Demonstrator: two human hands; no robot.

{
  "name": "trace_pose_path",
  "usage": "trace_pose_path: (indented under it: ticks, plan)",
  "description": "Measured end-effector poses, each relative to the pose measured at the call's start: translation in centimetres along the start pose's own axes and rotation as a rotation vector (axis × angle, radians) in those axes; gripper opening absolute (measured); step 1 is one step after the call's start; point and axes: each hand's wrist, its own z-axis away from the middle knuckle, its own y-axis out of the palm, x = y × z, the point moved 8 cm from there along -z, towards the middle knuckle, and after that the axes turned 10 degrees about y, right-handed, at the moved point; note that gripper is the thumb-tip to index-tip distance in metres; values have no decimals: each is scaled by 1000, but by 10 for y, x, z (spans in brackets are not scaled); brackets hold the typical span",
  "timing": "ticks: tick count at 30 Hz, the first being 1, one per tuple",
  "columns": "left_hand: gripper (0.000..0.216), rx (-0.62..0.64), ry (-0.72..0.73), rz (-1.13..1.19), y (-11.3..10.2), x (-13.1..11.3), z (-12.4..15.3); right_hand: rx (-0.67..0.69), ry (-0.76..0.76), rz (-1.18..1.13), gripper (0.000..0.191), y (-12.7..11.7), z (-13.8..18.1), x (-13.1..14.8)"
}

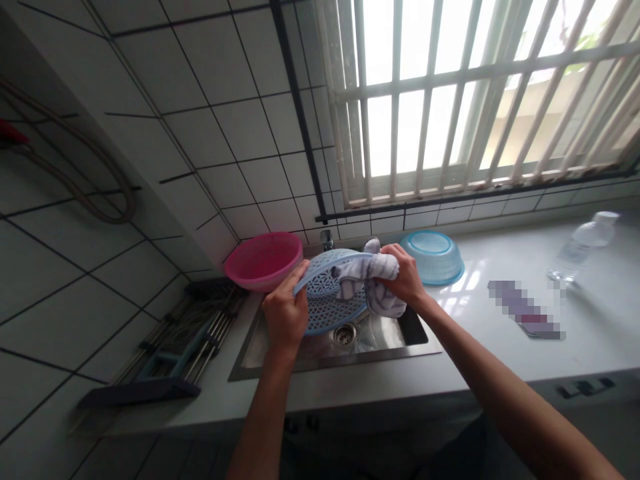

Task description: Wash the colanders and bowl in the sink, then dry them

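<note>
Head view only.

Left hand is clamped on the blue colander at its rim, about the 9 o'clock edge of the basket, thumb on the upper lip. Colander is tipped up on edge, perforated base facing the camera, rim line running from 8 o'clock up toward 2 o'clock. It hangs in the air over the sink, directly above the drain.

Right hand is closed around a bunched white-grey cloth, which is pressed on the colander's 3 o'clock side, partly draped over the rim. So the cloth sits at 3 o'clock from the left-hand grip, across the basket's width; the two hands bracket the colander left and right. The right hand is the one on the cloth.

Around: pink colander at 10 o'clock of the sink, blue bowl upturned at 2 o'clock, water bottle lying far right on the counter, dish rack at left.
</note>
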Motion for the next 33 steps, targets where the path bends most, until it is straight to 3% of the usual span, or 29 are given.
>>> trace_pose_path:
  ticks: [3, 7, 9, 12, 14, 19, 22, 26, 28, 30, 33]
  plan:
    - [43, 34, -30, -61, -6, 7, 1, 1, 1, -21, 22, 5, 8, -8]
    - [48, 270, -22, -176, 16, -10, -4, 42, -186, 107, 28, 15, 23, 30]
    - [53, 307, 14, -186, 26, -24, -5, 23, -256, 145, 29, 14, 28, 50]
    - [60, 244, 48, -168, 30, -31, -2, -10, -272, 133, 28, 8, 26, 62]
    - [60, 179, 56, -137, 25, -24, 1, -4, -231, 98, 30, 6, 21, 54]
    - [34, -150, -58, -3, -9, 15, 16, -28, 59, -185, 31, 11, 14, -13]
    - [37, -258, -179, 82, -12, 37, 31, 22, 233, -397, 35, 34, 29, -48]
    - [47, -349, -331, 134, -11, 62, 50, 2, 370, -529, 33, 52, 55, -69]
    - [42, -231, -350, 135, -6, 67, 49, -9, 387, -508, 31, 51, 61, -73]
    - [32, -5, -360, 106, 2, 67, 42, -47, 370, -437, 30, 41, 61, -73]
    - [39, 250, -278, 39, 8, 45, 24, -139, 271, -275, 24, 19, 53, -59]
